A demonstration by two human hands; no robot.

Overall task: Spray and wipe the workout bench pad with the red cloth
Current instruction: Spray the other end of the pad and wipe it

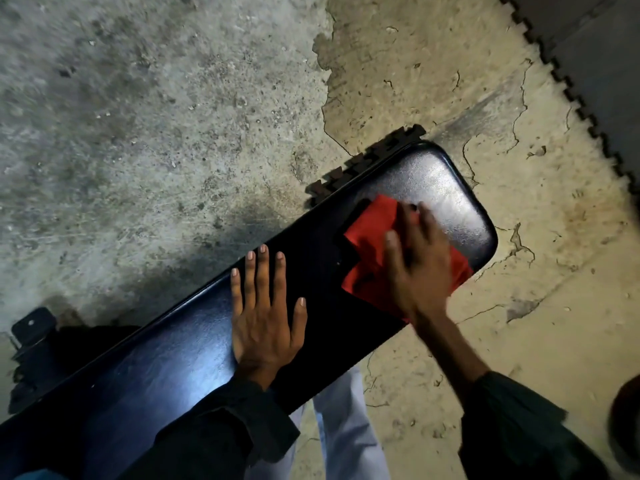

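Note:
The black padded workout bench pad [166, 368] runs diagonally from the lower left to the upper right of the view. A red cloth [370, 244] lies crumpled on its upper right part. My right hand [415, 261] presses flat on the cloth, fingers spread and motion-blurred. My left hand [265, 313] rests palm down on the middle of the pad, fingers apart, holding nothing. The far end of the pad shines grey in the light. No spray bottle is in view.
Rough concrete floor [156, 116] surrounds the bench. Dark interlocking foam mat pieces lie behind the pad's far end [363, 164] and along the upper right corner [595, 64]. A black metal bench bracket [33, 327] sticks out at the left. My light trouser legs [346, 427] stand below the pad.

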